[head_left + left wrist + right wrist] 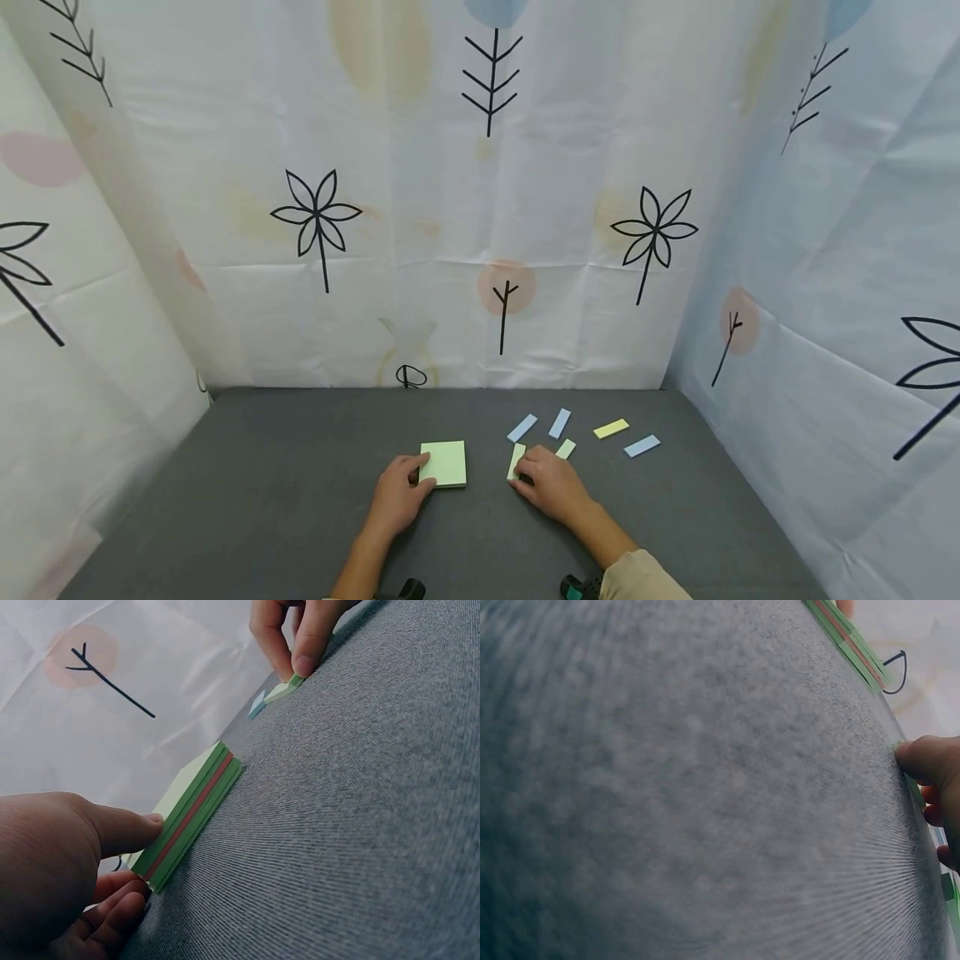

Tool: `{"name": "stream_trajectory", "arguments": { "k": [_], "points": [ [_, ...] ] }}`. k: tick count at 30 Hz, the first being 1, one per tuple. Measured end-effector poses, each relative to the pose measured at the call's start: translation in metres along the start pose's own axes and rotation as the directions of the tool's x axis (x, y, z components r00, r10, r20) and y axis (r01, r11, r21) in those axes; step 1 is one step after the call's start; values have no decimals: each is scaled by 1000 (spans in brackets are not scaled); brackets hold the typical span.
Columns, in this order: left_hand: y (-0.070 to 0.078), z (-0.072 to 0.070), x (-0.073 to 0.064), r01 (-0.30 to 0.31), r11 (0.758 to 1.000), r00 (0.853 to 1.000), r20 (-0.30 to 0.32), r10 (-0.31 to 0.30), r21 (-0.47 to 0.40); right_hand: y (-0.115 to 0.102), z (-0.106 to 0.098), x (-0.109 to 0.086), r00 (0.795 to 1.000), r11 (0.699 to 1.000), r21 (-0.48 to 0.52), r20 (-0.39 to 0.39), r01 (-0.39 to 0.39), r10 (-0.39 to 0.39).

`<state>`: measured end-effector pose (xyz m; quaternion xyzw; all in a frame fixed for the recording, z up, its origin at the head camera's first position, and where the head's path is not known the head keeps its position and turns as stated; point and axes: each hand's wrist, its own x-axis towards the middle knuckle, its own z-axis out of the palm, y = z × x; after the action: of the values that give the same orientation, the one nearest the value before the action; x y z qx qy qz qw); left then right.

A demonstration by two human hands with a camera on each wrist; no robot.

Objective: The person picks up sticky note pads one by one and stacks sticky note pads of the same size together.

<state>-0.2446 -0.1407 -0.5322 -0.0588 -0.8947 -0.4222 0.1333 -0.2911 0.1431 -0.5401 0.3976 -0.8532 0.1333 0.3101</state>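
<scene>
On the grey tabletop lies a square sticky note stack [443, 464], pale green on top. In the left wrist view its side shows green layers and a red one. My left hand [399, 493] grips the stack by its left side, thumb at the near edge. To the right, my right hand [553, 486] pinches a narrow pale green sticky note pad [516, 461] between thumb and fingertips, low at the table. The fingers partly cover that pad. Another narrow green pad [566, 449] lies just behind the right hand.
Narrow blue pads [522, 428] and a yellow pad [611, 428] lie spread out behind and right of my right hand. White patterned curtains [420, 325] hang at the table's back and sides. Wrist devices [412, 588] show at the bottom edge.
</scene>
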Motion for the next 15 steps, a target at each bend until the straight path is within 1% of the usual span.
{"name": "stream_trajectory", "arguments": {
  "k": [3,5,6,9,11,15],
  "points": [
    [-1,0,0,-4,1000,1000,1,4,-3,1,0,0,1000,1000,-8,-10,14,-14],
    [-1,0,-1,-8,1000,1000,5,8,0,1,0,0,1000,1000,16,-16,15,-15],
    [-1,0,-1,2,1000,1000,7,-2,-4,1,0,1,1000,999,33,-19,12,-11],
    [-1,0,-1,-2,1000,1000,7,2,2,3,0,1,999,996,89,-32,-5,8],
    [0,0,-1,5,1000,1000,4,-5,1,4,1,0,999,992,125,-44,-20,25],
    [1,-1,0,-2,1000,1000,-4,2,-1,5,2,-2,997,984,172,-59,-48,59]
  ]
}}
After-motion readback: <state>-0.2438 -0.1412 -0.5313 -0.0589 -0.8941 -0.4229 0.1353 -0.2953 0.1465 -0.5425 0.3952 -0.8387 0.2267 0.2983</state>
